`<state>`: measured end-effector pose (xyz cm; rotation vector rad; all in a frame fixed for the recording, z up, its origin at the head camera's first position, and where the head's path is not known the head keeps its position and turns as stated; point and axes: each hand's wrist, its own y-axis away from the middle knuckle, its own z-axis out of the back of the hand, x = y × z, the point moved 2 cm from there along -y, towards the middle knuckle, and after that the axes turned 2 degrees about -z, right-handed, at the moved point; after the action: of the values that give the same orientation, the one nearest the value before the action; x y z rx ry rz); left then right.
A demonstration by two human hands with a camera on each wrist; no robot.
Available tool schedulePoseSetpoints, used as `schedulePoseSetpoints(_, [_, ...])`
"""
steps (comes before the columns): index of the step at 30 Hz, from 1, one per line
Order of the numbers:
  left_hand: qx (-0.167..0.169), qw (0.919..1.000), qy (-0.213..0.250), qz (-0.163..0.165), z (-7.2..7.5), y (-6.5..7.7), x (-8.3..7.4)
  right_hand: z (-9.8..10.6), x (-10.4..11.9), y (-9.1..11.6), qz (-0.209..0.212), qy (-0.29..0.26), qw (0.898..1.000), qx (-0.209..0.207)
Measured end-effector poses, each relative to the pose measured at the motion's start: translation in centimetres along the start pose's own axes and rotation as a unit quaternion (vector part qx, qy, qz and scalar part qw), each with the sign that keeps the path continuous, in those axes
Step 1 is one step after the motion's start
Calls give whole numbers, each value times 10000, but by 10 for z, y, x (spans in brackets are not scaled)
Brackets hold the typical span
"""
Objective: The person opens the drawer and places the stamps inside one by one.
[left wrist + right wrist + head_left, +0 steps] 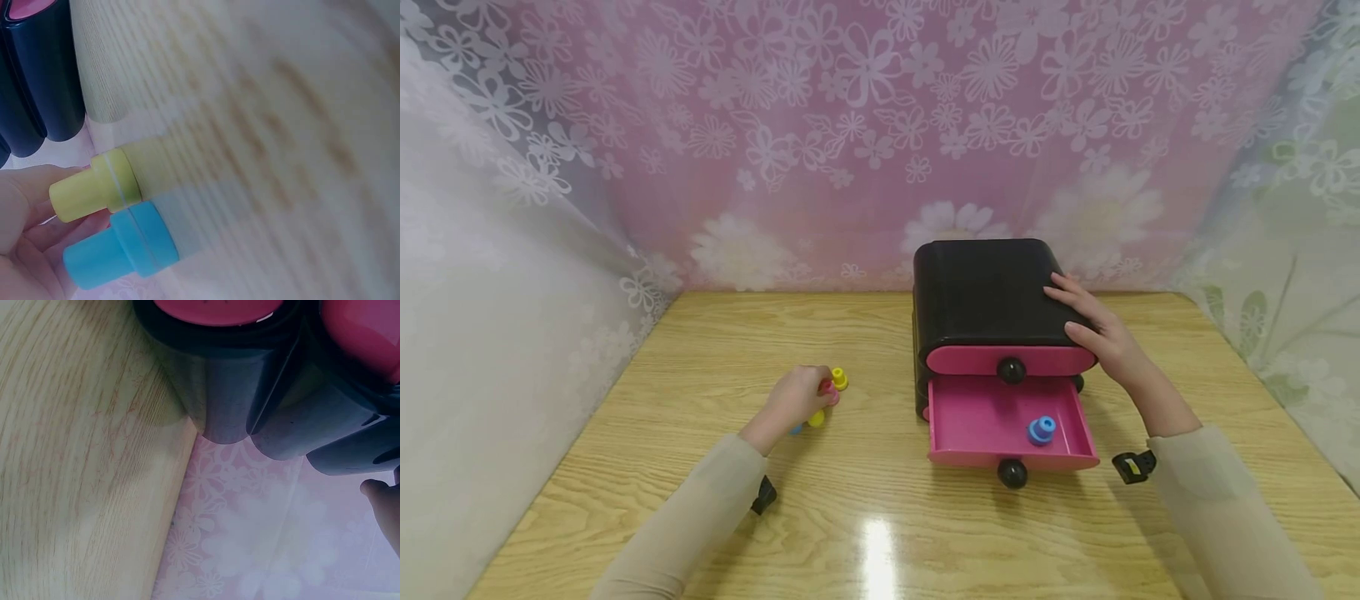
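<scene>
My left hand (793,400) is at a group of small stepped plastic pegs on the table, thumb and fingers pinching a pink peg (832,395). Just beyond it stands a yellow peg (840,380). A second yellow peg (816,418) (100,184) and a blue peg (796,430) (122,247) are beside the hand, nearer me. My right hand (1101,333) rests with spread fingers on the top right edge of a black mini drawer cabinet (985,292). Its lower pink drawer (970,417) is pulled out, and another blue peg (1042,430) stands inside.
The upper pink drawer (962,360) is closed, with a round black knob (1011,371). The wooden table (865,492) reaches back to a pink flowered curtain (820,167). Pale fabric hangs on both sides.
</scene>
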<state>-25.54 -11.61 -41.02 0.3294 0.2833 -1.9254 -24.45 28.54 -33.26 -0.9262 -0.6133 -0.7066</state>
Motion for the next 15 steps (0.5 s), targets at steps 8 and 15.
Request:
schedulePoseSetpoints(8, [-84, 9999, -66, -86, 1, 1, -1, 0, -1, 0, -42, 18, 10000, -34])
schedulePoseSetpoints(15, [-277, 9993, 91, -232, 2, 4, -3, 0, 0, 0, -55, -9, 10000, -33])
